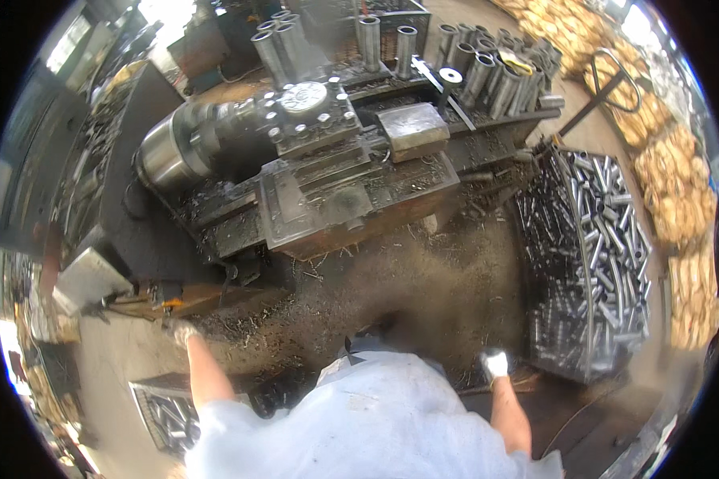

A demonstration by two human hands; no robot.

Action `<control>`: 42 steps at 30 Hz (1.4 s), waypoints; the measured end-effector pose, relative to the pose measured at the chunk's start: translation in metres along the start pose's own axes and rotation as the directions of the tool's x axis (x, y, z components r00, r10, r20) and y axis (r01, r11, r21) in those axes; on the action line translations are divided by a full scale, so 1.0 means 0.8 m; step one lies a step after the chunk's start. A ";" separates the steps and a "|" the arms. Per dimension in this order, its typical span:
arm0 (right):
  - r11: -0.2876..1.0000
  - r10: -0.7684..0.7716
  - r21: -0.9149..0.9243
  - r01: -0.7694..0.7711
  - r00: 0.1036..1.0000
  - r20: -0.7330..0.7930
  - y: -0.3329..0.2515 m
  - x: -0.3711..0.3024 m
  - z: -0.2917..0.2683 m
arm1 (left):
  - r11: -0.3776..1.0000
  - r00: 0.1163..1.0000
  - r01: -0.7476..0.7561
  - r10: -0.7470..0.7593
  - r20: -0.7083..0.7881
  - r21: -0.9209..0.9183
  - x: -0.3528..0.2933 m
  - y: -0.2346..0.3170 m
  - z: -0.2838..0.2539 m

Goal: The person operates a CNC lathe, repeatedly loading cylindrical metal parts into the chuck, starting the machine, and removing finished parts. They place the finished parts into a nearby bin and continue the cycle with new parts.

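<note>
Workshop floor (463, 275), chip-strewn. Left hand (183, 331): grip could not be told; orange piece (172, 302) lay near, at twelve o'clock. Right hand (494, 364): grip likewise unclear; nearer the bin (561, 355) of metal tubes (611, 259), toward two o'clock, long axis twelve-to-six. Lathe (299, 188) stood beyond, twelve o'clock.

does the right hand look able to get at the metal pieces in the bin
Probably yes: the right hand is near the bin, whose open top leaves the metal pieces uncovered, though its side may need reaching over.
</note>
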State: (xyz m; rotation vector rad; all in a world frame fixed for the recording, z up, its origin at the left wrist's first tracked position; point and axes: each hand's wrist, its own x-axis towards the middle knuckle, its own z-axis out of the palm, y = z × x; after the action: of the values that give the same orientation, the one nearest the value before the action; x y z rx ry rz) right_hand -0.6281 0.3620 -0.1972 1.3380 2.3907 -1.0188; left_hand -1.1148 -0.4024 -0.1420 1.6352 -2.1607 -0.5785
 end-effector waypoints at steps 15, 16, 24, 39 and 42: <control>0.994 0.021 -0.114 -0.003 0.987 0.159 -0.004 0.182 -0.139 | 0.583 0.389 -0.813 0.563 0.730 -0.016 -0.455 -0.067 0.127; 0.993 0.006 -0.120 0.011 0.991 0.134 0.014 0.202 -0.159 | 0.557 0.322 -0.830 0.539 0.778 -0.043 -0.491 -0.067 0.132; 0.918 0.109 0.378 0.124 0.834 -0.541 0.208 0.446 -0.419 | 0.207 -0.278 -0.896 0.433 0.858 -0.394 -0.948 0.039 0.124; 0.903 0.316 0.325 -0.280 0.947 -0.062 0.225 0.917 -0.513 | -0.584 -0.602 -0.673 0.078 0.794 -0.453 -1.921 0.216 0.184; 0.904 0.341 0.264 -0.336 0.940 0.031 0.220 0.944 -0.533 | -0.362 -0.503 -0.831 0.163 0.849 -0.423 -1.918 0.201 0.205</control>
State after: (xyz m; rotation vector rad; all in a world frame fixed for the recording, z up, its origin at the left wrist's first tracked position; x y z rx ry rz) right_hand -0.8507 1.2072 -0.3371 1.7817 1.9782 -1.2548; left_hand -0.9336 1.1333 -0.2646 -1.6291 -3.4724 0.3529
